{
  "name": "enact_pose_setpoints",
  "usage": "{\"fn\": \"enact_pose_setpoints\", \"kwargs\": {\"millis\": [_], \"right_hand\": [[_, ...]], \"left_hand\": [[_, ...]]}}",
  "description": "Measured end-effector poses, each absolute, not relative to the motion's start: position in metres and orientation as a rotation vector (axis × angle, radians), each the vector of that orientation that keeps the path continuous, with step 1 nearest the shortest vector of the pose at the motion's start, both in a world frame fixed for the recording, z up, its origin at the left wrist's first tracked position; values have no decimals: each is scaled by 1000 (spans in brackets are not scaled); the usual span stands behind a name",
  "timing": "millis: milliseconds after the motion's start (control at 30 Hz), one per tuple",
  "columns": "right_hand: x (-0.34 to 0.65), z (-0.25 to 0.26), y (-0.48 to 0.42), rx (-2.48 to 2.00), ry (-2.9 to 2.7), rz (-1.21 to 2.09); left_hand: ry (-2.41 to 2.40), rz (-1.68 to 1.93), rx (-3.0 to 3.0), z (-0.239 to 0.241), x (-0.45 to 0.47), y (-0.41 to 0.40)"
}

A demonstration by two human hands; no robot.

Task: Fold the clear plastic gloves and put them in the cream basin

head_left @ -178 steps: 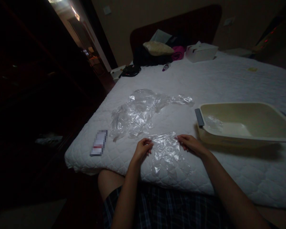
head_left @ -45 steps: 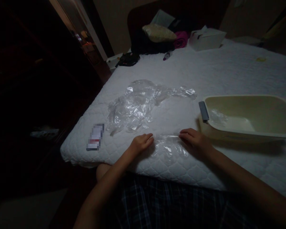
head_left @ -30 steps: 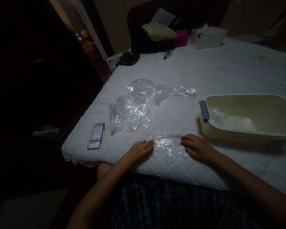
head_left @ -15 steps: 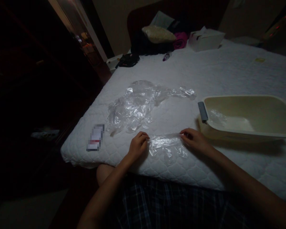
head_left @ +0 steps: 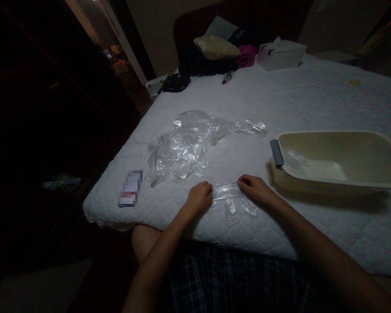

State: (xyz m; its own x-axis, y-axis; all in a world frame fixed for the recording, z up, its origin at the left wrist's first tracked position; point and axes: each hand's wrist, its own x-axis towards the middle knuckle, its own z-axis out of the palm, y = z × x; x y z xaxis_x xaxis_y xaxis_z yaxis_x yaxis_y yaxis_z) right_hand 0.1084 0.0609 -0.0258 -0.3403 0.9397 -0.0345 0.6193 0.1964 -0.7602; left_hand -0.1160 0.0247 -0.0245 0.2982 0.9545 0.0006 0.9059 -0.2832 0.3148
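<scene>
A small clear plastic bag lies near the front edge of the bed, stretched between my two hands. My left hand is closed on its left end, the fingertips curled under and partly hidden. At the opposite end, my right hand pinches the upper right corner between thumb and fingers. Loose flaps of the bag hang toward me on the quilted white cover. Beyond my hands, a heap of crumpled clear plastic bags spreads across the bed.
To the right stands a cream plastic bin with a grey handle and some clear plastic inside. A pixelated flat object lies at left. Farther back are a purple-capped bottle, a white box and a pale pillow on the bed.
My hands have come closer together, the left moving right and the right slightly left. The bag between them is gathered into a narrower span, and my left fingers have curled in more.
</scene>
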Motion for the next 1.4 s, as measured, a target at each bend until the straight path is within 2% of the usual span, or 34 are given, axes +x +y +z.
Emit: {"fn": "enact_pose_setpoints", "kwargs": {"millis": [133, 267, 433, 533, 833, 1133, 1400], "right_hand": [[123, -30, 63, -1357, -1857, 1129], [142, -31, 65, -1390, -1706, 1144], [153, -34, 67, -1483, -1634, 1251], [151, -37, 70, -1488, -1682, 1312], [140, -34, 74, -1401, -1873, 1169], [140, -39, 66, -1345, -1660, 1373], [130, -43, 61, -1441, -1693, 1228]], "left_hand": [[1600, 617, 2004, -27, -130, 25], [1577, 901, 1533, -28, -140, 26], [1429, 769, 1255, -32, -145, 29], [1378, 805, 1221, -37, -142, 34], [1397, 738, 1495, -41, -136, 44], [1458, 822, 1466, -42, -141, 39], [1343, 766, 1383, -44, -148, 37]]}}
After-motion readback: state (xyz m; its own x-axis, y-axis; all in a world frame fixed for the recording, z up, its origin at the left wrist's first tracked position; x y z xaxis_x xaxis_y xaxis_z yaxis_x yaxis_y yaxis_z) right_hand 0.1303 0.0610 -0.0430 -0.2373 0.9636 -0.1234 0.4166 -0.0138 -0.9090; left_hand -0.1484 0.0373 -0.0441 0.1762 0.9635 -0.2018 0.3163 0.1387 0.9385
